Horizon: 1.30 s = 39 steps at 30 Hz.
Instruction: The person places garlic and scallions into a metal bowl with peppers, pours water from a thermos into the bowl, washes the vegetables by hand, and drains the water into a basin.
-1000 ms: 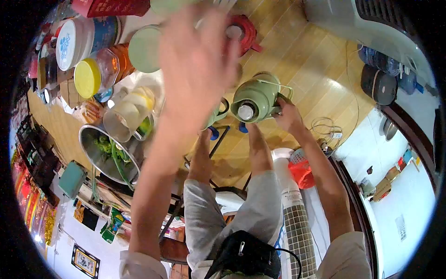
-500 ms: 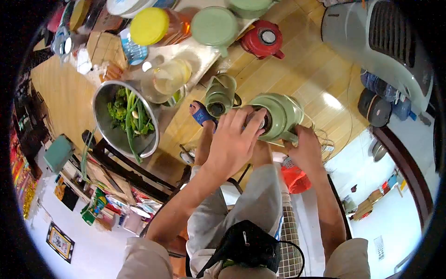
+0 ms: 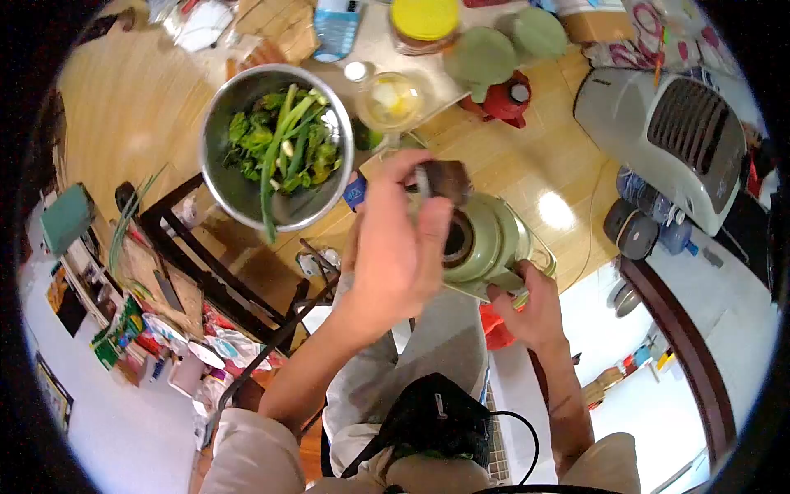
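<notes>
A pale green thermos flask leans in front of my knees, its round dark mouth uncovered and turned toward the left. My right hand has its fingers wrapped round the flask's handle. Just above and left of the mouth, my left hand pinches a dark brown stopper, which is apart from the flask. This hand is slightly blurred. It covers most of what lies behind it on the floor, where only a bit of a blue slipper shows.
To the left, a steel bowl of leafy greens and spring onions stands by a glass jug. Behind are a yellow-lidded jar, green lidded containers and a red flask. A grey appliance stands at the right.
My left hand has lifted the stopper out of the flask's mouth, up and to the left. My right hand stays on the handle. The view has shifted, and the green jug is now hidden.
</notes>
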Motion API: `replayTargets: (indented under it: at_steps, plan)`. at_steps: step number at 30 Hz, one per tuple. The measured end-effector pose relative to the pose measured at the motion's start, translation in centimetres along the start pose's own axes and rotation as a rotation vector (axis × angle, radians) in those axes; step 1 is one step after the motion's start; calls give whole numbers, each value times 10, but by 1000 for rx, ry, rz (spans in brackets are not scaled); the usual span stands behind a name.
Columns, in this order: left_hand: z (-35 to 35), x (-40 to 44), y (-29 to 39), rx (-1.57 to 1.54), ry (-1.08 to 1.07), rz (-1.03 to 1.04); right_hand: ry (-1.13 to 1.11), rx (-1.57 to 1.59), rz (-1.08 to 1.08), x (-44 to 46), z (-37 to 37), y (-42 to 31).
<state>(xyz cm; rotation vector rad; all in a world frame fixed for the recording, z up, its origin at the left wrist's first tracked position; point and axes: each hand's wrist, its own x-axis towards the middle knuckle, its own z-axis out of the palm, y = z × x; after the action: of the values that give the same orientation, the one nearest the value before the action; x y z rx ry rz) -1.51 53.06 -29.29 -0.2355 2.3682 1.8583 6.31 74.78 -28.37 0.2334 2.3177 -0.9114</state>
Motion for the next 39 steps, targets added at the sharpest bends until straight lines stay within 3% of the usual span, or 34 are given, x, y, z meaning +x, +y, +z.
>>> replayTargets:
  at_steps: [2,3,5,7,11,25,39]
  plan:
    - [-12,6,2,98,-102,218,-15,-66,-18,-4,4,-17]
    - [-17,4,2,104,-79,211,-20,-120,-25,-6,7,-24]
    - [-27,0,1,103,-276,191,-45,-110,-34,-7,11,-40]
    - [-37,-4,0,70,-260,172,-127,-6,43,-9,10,-57]
    - [-58,-10,-1,32,-281,149,-109,-2,-15,-10,19,-78]
    - [-94,-16,-5,-26,-145,168,-62,-121,-164,-12,34,-108]
    - [-110,-15,-11,-72,-34,120,-111,-124,-143,-11,31,-111]
